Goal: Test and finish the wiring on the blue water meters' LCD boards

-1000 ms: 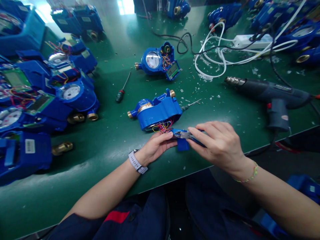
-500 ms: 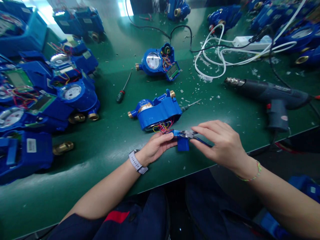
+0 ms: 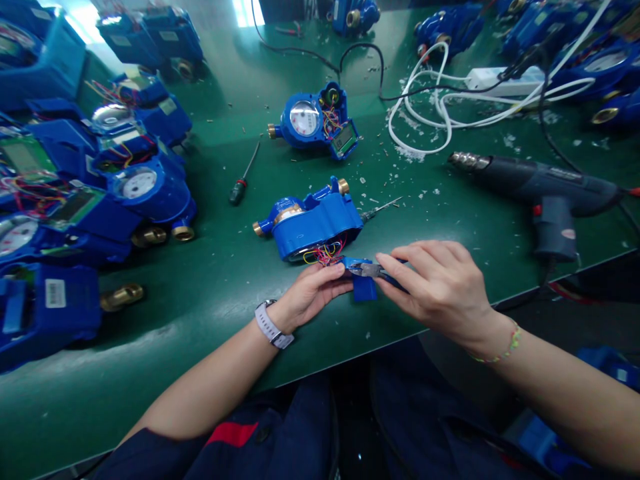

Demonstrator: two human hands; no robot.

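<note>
My left hand (image 3: 313, 297) is closed on a small blue plastic cover (image 3: 365, 289) near the front edge of the table. In my right hand (image 3: 440, 290) is a pair of pliers (image 3: 369, 269), its jaws at the cover's upper edge, close to my left thumb. Whether the jaws bite on the plastic I cannot tell. Red and yellow wires (image 3: 327, 253) run from beside my left fingers into a blue water meter (image 3: 317, 230) lying just behind, with brass ends. Part of the cover is hidden by my fingers.
A second meter (image 3: 304, 119) lies open farther back. A screwdriver (image 3: 239, 191) is at its left, another tool's thin shaft (image 3: 387, 206) right of the near meter. A heat gun (image 3: 543, 183) lies right, below a white power strip (image 3: 505, 81). Several meters (image 3: 137, 183) crowd the left.
The pliers' jaws have shifted slightly left along the cover, and my right hand has moved a little with them. My left hand keeps its hold. The whole view has shifted slightly.
</note>
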